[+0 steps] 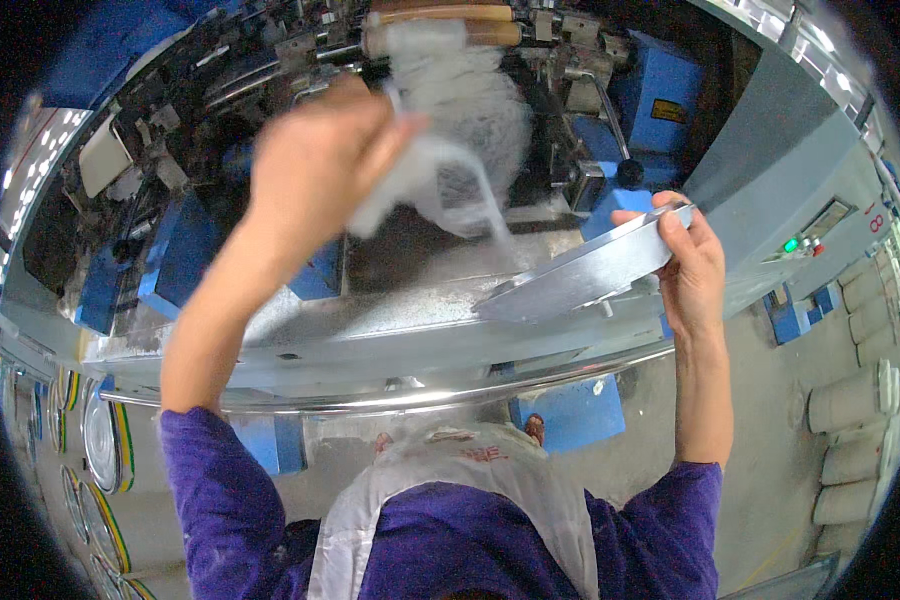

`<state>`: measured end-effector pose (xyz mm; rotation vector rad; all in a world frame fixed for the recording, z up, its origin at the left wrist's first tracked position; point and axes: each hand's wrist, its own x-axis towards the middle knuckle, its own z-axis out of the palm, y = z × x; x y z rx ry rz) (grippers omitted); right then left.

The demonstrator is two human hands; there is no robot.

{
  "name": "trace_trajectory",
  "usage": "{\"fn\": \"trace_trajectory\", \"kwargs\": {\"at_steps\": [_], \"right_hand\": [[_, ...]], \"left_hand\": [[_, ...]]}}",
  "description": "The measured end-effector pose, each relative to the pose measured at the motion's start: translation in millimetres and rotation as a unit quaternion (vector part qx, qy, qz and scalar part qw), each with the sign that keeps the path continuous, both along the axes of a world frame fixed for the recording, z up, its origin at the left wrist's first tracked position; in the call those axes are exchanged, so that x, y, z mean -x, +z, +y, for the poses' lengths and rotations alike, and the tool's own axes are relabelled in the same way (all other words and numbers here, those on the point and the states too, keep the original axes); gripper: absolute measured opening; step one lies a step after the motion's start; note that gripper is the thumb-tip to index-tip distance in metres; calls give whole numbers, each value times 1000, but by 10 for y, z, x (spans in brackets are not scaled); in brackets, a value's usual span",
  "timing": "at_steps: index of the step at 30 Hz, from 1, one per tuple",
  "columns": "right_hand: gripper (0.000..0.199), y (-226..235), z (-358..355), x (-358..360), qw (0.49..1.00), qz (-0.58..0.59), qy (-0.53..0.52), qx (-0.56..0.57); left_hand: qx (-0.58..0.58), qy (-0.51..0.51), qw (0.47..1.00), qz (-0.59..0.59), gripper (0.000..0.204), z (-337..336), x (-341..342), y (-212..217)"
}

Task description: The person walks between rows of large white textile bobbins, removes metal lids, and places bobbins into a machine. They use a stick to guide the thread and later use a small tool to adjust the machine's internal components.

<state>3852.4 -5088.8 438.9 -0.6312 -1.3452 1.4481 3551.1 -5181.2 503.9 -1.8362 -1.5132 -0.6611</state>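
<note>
A mass of white fluffy fibre (485, 115) hangs from rollers (445, 32) at the top middle of the machine. My left hand (320, 155) is raised beside it, smeared by motion. A loose white strand (475, 180) trails between that hand and the machine's front ledge. Whether the left fingers grip any fibre is too blurred to make out. At the right, my right hand (692, 262) is closed round one end of a flat, grey metal plate (585, 272). The plate is tilted, and its far-left tip is over the ledge.
A shiny rail (440, 400) crosses before my waist. Right of the rollers stands a lever with a black knob (630, 174) beside a blue housing (660, 85). Pale cylindrical cans (850, 410) line the floor at right; round, striped-rim cans (105, 440) stand at left.
</note>
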Motion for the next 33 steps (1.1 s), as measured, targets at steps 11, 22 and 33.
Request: {"fn": "trace_trajectory", "kwargs": {"at_steps": [11,22,33], "right_hand": [[47,-278,-2,738,805,-294,-254,-449],[34,302,1169,1751,870,-304,-142,-362],[45,-271,625,1832,711,-481,-58,-509]], "left_hand": [[217,107,965,101,43,528,44,-117],[-31,126,982,135,41,1422,437,98],[73,154,959,225,23,2375,-71,250]]}}
